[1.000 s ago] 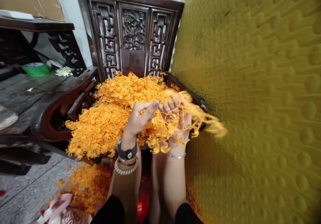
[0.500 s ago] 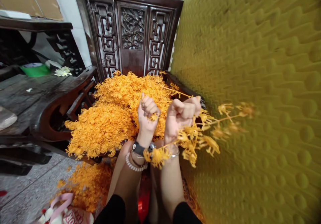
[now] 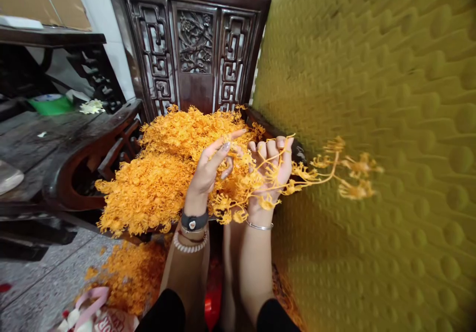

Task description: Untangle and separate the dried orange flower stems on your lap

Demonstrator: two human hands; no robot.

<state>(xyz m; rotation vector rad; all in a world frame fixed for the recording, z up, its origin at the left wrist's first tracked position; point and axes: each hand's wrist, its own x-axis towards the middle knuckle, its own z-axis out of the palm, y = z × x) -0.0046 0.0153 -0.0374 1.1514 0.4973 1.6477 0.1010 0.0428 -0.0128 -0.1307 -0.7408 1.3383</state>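
My right hand is closed on a branched stem of orange artificial flowers. Its stems cross in front of the palm, and blossoms spread to both sides, the right-hand ones blurred. My left hand is at the left end of this stem, index finger stretched out and the others loosely bent apart. I see nothing gripped in it, though blossoms lie close to its fingertips. Behind both hands rises a big heap of the same orange flowers on a dark carved wooden chair.
A textured yellow-green mat stands upright close on the right. To the left, a dark wooden table bears a green roll and a pale flower. Orange pieces litter the floor beside a pink-handled bag.
My left hand has gone from a fist to spread fingers and shifted slightly left. My right hand has turned, and the flower stem now lies across its palm.
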